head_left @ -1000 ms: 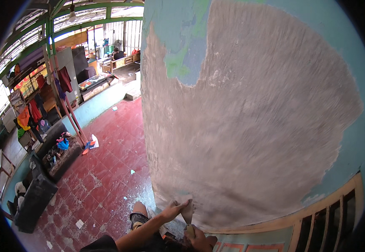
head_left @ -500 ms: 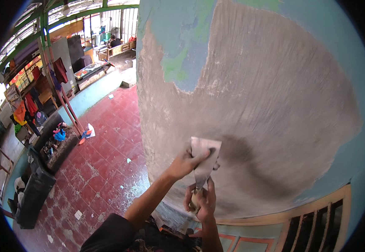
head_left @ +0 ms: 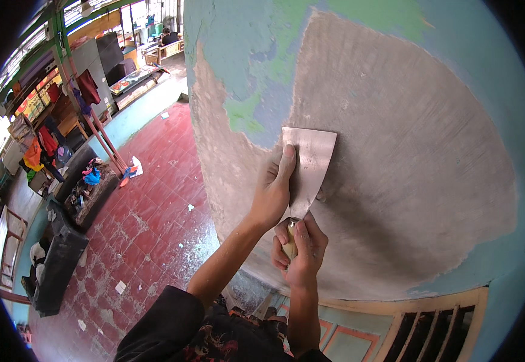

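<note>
A putty knife [head_left: 312, 161] with a wide metal blade and a pale handle is held up in front of the wall [head_left: 401, 139]. My right hand [head_left: 306, 250] is wrapped round its handle, thumb along the front near the blade's neck. Higher up, my left hand [head_left: 272, 192] holds the blade's left side, thumb pointing up on its edge; its other fingers are partly hidden behind the metal. The blade's broad end lies just below the ragged edge of the blue and green paint [head_left: 256, 90]. Bare grey plaster surrounds both hands, with a darker smear below right.
A wooden-framed barred opening [head_left: 434, 329] lies low on the right. Paint flakes and pale dust [head_left: 205, 253] litter the red tiled floor [head_left: 160, 205] at left. Beyond are a dark sofa [head_left: 57, 280], pinkish poles [head_left: 106, 142], hanging clothes and a person [head_left: 169, 37] far back.
Both hands and the putty knife have moved up the wall, toward the paint edge. My left thumb has shifted from the blade's face to its left side. The view has tilted slightly.
</note>
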Motion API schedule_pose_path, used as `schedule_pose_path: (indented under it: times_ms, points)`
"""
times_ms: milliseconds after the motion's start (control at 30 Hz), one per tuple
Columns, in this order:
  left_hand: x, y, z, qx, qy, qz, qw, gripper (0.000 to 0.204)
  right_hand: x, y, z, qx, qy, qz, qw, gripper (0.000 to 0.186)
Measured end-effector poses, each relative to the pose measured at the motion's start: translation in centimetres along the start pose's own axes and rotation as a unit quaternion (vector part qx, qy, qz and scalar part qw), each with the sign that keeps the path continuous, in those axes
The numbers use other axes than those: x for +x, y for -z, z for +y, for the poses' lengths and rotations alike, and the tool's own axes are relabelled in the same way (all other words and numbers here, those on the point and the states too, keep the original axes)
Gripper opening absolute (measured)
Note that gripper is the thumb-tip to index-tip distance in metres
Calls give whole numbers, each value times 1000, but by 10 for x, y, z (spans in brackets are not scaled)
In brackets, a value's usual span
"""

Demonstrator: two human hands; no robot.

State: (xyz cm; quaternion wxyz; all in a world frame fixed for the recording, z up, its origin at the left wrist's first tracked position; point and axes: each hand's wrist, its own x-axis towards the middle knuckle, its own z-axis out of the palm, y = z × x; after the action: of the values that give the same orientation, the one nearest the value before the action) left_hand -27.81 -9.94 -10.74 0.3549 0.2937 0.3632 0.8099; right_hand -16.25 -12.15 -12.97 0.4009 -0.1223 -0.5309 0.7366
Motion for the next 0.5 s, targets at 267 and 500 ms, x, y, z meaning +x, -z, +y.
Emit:
schedule_pose_path:
  times_ms: [267,500]
  points:
    - [7,-3,1,5,-29,24,999,50,5,-4,8,38,-13,17,999,25]
    - [7,-4,9,27,-11,11,1000,49,3,-11,18,39,2,34,999,27]
